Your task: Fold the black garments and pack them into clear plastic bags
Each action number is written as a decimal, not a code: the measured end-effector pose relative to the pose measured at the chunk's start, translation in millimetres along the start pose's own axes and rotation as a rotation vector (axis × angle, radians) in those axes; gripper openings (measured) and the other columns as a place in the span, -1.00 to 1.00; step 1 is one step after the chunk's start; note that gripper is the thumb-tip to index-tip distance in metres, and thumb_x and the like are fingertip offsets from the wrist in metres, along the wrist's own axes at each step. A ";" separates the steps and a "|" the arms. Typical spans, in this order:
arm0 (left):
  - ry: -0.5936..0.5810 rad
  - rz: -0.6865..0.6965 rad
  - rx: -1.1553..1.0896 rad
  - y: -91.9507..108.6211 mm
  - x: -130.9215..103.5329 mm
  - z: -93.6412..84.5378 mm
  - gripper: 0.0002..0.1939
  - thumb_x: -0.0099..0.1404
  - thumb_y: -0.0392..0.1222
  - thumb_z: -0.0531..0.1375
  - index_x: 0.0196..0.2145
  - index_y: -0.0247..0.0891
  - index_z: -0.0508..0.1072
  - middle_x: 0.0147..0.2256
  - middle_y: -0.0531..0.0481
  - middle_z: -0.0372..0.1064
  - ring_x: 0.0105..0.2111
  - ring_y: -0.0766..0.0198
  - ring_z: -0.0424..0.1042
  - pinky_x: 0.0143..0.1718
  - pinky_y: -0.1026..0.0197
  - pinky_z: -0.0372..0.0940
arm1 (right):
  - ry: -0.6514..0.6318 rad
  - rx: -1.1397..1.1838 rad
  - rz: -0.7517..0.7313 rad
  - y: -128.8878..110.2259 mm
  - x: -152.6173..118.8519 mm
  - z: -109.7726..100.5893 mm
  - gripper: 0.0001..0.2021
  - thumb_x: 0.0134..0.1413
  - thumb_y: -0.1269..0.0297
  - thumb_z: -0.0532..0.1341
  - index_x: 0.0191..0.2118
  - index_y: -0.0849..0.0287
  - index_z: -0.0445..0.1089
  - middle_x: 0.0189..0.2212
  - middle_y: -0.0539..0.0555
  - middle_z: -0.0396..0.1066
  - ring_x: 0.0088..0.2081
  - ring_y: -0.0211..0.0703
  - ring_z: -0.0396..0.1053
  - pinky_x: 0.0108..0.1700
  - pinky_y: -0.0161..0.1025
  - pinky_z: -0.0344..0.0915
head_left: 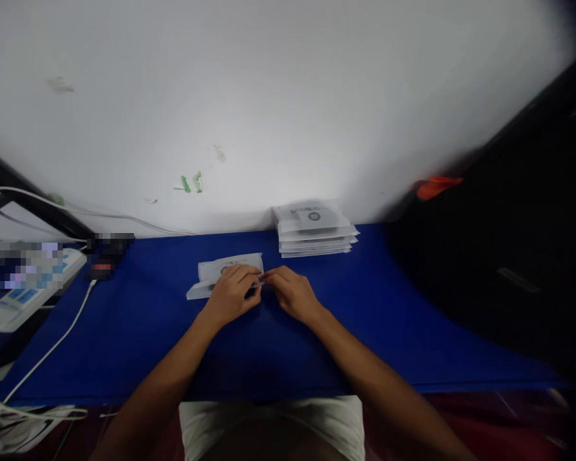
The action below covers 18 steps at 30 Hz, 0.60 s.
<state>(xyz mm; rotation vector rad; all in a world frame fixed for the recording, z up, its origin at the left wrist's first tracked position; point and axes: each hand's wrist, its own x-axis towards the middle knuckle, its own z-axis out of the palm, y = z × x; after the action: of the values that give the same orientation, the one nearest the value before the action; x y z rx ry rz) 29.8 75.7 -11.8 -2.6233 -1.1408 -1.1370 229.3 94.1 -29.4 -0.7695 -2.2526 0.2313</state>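
Note:
A whitish plastic bag [207,271] with dark print lies on the blue table [139,320] in front of me, its near edge folded up. My left hand [232,296] rests over the bag's right part, its fingers curled and pinching the edge. Close beside it, my right hand [294,292] has its fingertips pressed together at the bag's right edge. The fingers hide that corner, so its details cannot be made out. Farther back, near the wall, stands a stack of similar printed bags [317,225].
On the left are a white power strip [60,272], a blurred-out dark item [110,253] and a white cable [72,326]. A white wall [288,115] borders the table's back. A large black shape [499,243] with an orange piece [436,187] fills the right.

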 end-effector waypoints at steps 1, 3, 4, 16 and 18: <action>-0.003 -0.005 -0.005 -1.0 0.4 -1.0 -0.93 0.25 -0.35 0.18 -0.32 -0.22 0.40 -0.19 -0.09 0.49 -0.15 0.15 0.46 -0.09 0.05 0.35 | 0.015 -0.004 0.017 1.3 0.3 -1.3 -0.70 0.13 0.60 0.06 -0.16 0.09 0.38 -0.16 0.10 0.51 -0.15 -0.11 0.43 -0.23 -0.23 0.38; 0.002 -0.009 -0.009 -3.6 0.8 -2.9 -0.93 0.25 -0.36 0.18 -0.32 -0.22 0.39 -0.20 -0.08 0.49 -0.16 0.15 0.46 -0.08 0.05 0.35 | 0.051 -0.014 0.053 4.5 0.9 -4.3 -0.72 0.15 0.59 0.06 -0.18 0.08 0.38 -0.17 0.10 0.52 -0.17 -0.11 0.45 -0.25 -0.23 0.39; 0.007 -0.010 -0.006 -5.1 0.8 -3.7 -0.93 0.25 -0.36 0.18 -0.32 -0.22 0.39 -0.20 -0.08 0.48 -0.16 0.16 0.46 -0.07 0.04 0.35 | 0.074 -0.015 0.068 6.4 1.2 -5.9 -0.74 0.17 0.57 0.06 -0.19 0.08 0.38 -0.18 0.10 0.52 -0.18 -0.11 0.46 -0.25 -0.22 0.40; 0.025 -0.032 -0.009 -21.8 -0.4 -15.4 -0.93 0.25 -0.36 0.19 -0.32 -0.22 0.38 -0.20 -0.09 0.47 -0.17 0.17 0.45 -0.11 0.06 0.35 | 0.306 0.006 0.148 30.2 0.8 -14.8 -0.84 0.25 0.44 0.10 -0.20 0.04 0.39 -0.23 0.08 0.54 -0.17 -0.07 0.50 -0.13 -0.13 0.44; 0.023 -0.036 -0.019 -24.4 -0.6 -17.1 -0.93 0.24 -0.35 0.20 -0.33 -0.23 0.38 -0.21 -0.10 0.47 -0.18 0.17 0.45 -0.11 0.06 0.35 | 0.327 0.005 0.163 33.8 0.6 -15.6 -0.85 0.25 0.41 0.10 -0.20 0.04 0.39 -0.24 0.08 0.53 -0.18 -0.07 0.50 -0.13 -0.12 0.44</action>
<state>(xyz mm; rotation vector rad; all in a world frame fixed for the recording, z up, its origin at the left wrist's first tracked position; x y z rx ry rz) 3.2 87.3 -5.1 -2.6069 -1.1833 -1.1870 255.3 120.8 -30.7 -0.9180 -1.8842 0.1737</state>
